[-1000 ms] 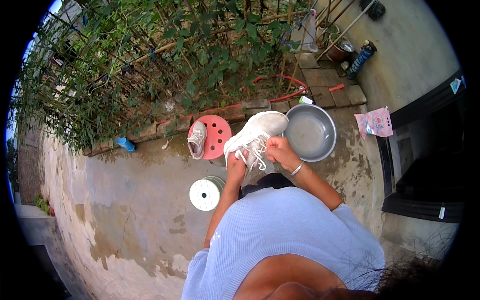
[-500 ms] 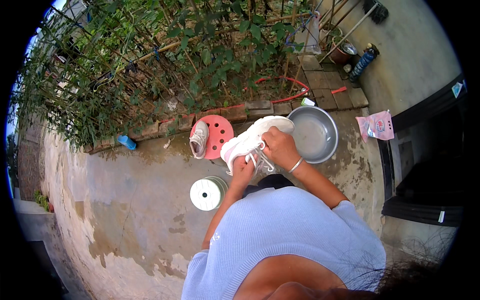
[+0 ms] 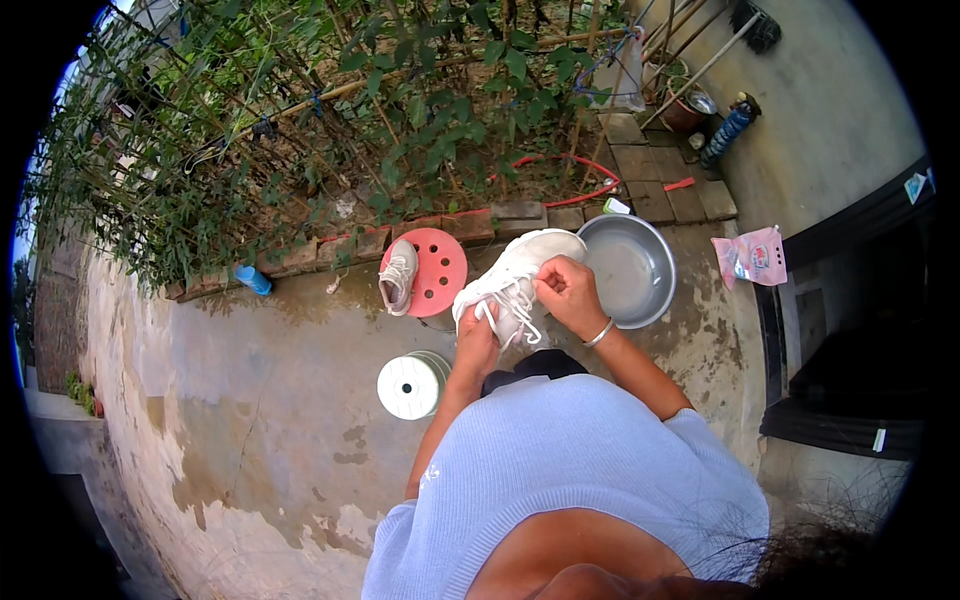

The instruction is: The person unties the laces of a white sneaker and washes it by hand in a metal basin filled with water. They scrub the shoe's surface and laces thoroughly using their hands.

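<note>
White, with loose laces (image 3: pixel 520 290), the held shoe (image 3: pixel 535 250) is in front of the person's body, between the round pink stool top (image 3: pixel 450 258) and the grey metal basin (image 3: pixel 670 275), its toe toward the basin. Curled around the shoe's opening, the left hand (image 3: pixel 478 340) grips it firmly, while the right hand (image 3: pixel 570 295) has fingers bent, thumb and forefinger close together at the laces, though I cannot tell whether they pinch one. Another pale shoe (image 3: pixel 398 275) rests on the stool top's left edge.
</note>
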Demonstrator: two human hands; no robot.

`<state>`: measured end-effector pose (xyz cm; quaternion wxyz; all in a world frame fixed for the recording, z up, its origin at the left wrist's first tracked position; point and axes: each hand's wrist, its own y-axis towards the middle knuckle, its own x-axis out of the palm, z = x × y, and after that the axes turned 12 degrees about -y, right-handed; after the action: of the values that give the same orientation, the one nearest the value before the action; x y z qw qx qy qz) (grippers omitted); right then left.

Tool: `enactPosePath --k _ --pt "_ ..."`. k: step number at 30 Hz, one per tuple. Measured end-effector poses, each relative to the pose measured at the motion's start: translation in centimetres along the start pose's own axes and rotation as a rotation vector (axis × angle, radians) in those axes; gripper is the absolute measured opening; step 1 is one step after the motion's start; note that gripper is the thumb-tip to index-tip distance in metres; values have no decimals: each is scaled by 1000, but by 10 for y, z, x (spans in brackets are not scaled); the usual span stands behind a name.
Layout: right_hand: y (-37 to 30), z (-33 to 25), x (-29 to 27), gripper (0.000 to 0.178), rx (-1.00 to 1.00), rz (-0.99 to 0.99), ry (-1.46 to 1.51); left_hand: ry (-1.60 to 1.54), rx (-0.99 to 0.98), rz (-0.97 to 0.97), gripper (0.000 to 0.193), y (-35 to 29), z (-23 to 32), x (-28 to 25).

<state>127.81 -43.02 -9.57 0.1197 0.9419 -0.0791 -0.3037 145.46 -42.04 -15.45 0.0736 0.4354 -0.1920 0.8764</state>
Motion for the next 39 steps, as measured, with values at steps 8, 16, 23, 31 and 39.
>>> enactPosePath --k 8,16,23,31,39 --pt "-15 7 9 12 -41 70 -188 -71 34 -17 27 -6 1 19" --pt "-14 41 22 10 97 -74 -151 250 203 19 32 4 -22 -6" --pt "1 25 -9 12 564 -540 648 607 427 -32 25 5 -11 -20" --pt "1 9 4 4 -90 25 -194 437 189 -44 23 -12 0 5" --pt "0 23 11 7 81 -71 2 692 327 -134 26 -3 3 -10"
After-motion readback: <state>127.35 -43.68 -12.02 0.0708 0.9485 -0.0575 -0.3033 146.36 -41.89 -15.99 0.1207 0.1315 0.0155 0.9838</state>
